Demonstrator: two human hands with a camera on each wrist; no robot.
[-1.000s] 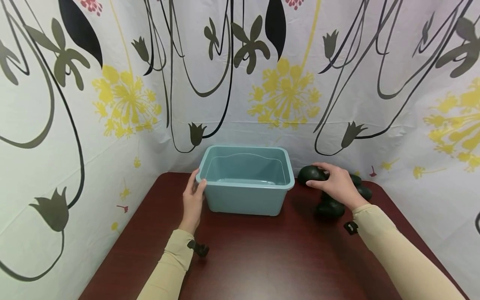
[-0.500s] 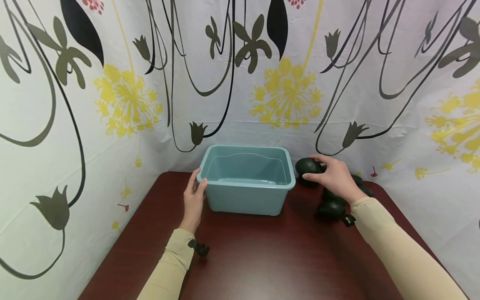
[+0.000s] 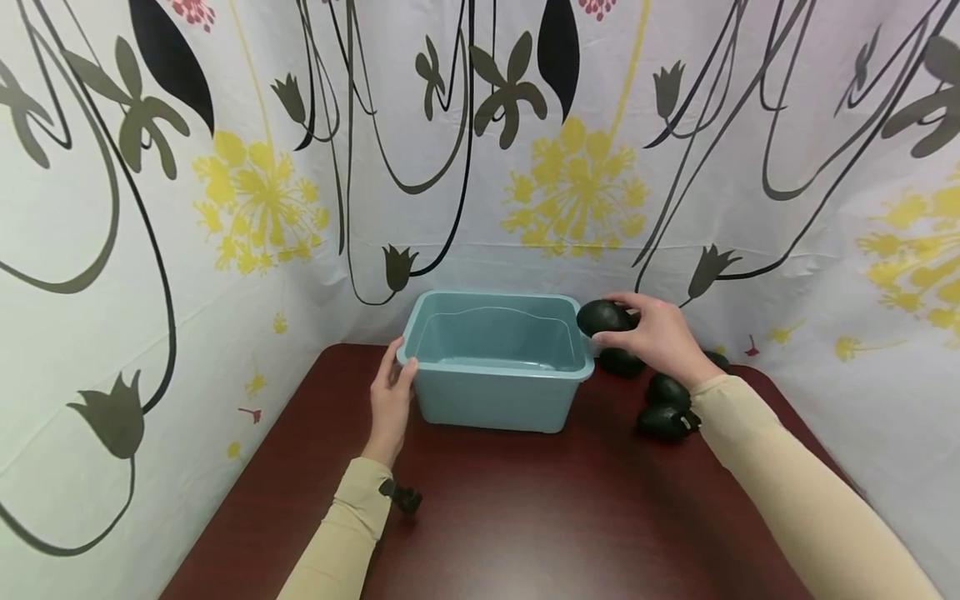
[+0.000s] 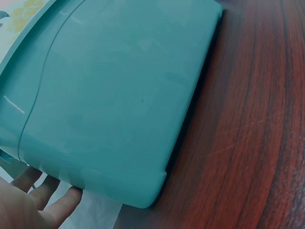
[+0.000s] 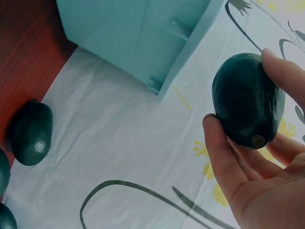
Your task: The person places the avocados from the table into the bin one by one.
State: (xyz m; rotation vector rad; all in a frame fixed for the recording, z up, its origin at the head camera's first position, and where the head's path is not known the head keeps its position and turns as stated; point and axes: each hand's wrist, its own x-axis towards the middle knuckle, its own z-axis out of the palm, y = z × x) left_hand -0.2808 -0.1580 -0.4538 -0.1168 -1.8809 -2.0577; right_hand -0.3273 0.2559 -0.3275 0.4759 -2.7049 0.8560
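A dark green avocado (image 3: 603,318) is in my right hand (image 3: 654,332), pinched between thumb and fingers above the table, by the right rim of a light blue plastic bin (image 3: 487,400). The right wrist view shows this avocado (image 5: 248,102) whole, its stem end towards the palm side. My left hand (image 3: 390,408) holds the bin's left front corner, thumb on the front near the rim and fingers along the side. In the left wrist view, fingertips (image 4: 71,198) touch the bin's outer wall (image 4: 119,95). The part of the bin's inside that shows holds nothing.
Several more avocados (image 3: 663,421) lie on the dark red wooden table (image 3: 510,517) right of the bin, some partly hidden by the right hand and forearm. One avocado (image 3: 621,362) lies close to the bin's right side. A patterned white cloth (image 3: 300,217) hangs behind and on both sides.
My right hand has lifted the avocado from the pile and carried it left and up to the bin's right rim. The left hand stays at the bin's corner.
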